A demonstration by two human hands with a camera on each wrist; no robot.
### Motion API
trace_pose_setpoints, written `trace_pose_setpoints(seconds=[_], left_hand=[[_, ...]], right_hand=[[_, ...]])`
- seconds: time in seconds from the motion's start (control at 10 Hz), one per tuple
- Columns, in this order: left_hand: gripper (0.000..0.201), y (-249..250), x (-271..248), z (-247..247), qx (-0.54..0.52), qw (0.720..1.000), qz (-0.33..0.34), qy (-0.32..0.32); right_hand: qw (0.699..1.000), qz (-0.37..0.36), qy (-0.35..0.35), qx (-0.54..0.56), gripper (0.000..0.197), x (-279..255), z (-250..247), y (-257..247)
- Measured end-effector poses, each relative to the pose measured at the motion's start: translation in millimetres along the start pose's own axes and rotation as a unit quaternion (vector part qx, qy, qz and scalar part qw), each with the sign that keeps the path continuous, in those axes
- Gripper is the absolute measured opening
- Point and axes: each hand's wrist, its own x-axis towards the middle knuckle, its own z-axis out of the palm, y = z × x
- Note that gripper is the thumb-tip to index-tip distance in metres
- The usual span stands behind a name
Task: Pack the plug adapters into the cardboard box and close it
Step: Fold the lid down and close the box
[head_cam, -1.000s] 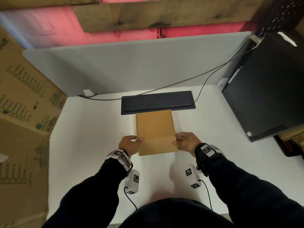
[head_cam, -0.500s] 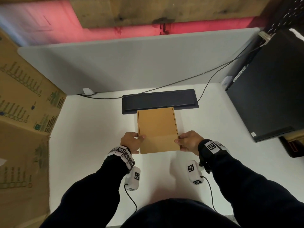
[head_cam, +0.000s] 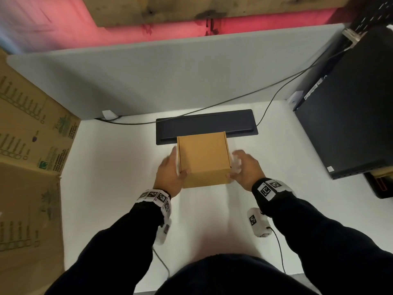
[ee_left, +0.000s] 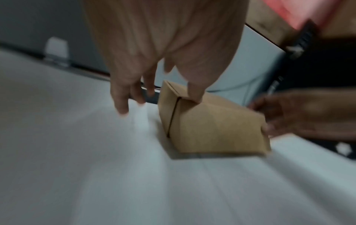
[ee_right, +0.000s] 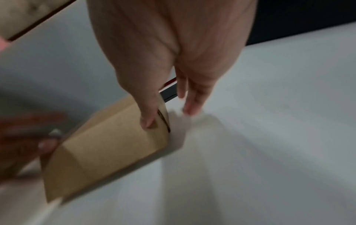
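A closed brown cardboard box (head_cam: 204, 158) sits on the white table, its far edge over a black panel. No plug adapters show. My left hand (head_cam: 170, 173) lies against the box's left side with the fingers stretched forward. Its thumb touches the top near the front left corner. In the left wrist view the thumb rests on the box (ee_left: 212, 121) while the fingers hang free beside it. My right hand (head_cam: 244, 167) mirrors this on the right side, blurred. In the right wrist view its thumb touches the box (ee_right: 108, 144) and its fingers are off it.
A black flat panel (head_cam: 240, 122) lies behind the box, with a cable (head_cam: 234, 99) running to the right. A black computer case (head_cam: 350, 113) stands at the right. Large printed cartons (head_cam: 27, 145) stand at the left, a grey partition (head_cam: 170, 77) at the back.
Both hands had curled fingers pinching the box's front corners. Now the fingers are stretched out and the hands have slid forward along the box's sides.
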Motion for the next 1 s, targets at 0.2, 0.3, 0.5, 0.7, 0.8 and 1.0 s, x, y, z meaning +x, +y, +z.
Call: trace_pose_setpoints(seconds=[0.2,0.3,0.5,0.7,0.8,1.0], left_hand=[[0.101,6.6,16.5,4.3,0.289,0.938,0.175,-0.074],[0.093,11.3,25.5,8.3,0.327,0.926,0.184,-0.045],[0.084,4.1,36.4,17.8,0.314,0.927,0.206,-0.009],[0.085,5.9,38.4,14.1,0.317,0.928,0.194,-0.022],[0.085,11.3,33.4,11.3,0.314,0.931,0.182,-0.031],[0.086,36.1,17.9,-7.6,0.305,0.941,0.132,-0.058]], right_hand=[[0.954,-0.194,-0.055,-0.22,0.088,14.7,-0.1,-16.8],[0.943,-0.204,-0.024,-0.263,0.084,22.9,1.5,-19.6],[0.939,-0.245,0.004,-0.244,0.069,30.5,6.4,-6.6],[0.935,-0.28,0.021,-0.216,0.069,32.7,3.9,-1.2],[0.942,-0.259,-0.005,-0.215,0.071,29.9,2.8,-5.2],[0.941,-0.189,-0.055,-0.275,0.073,17.6,-15.2,-31.9]])
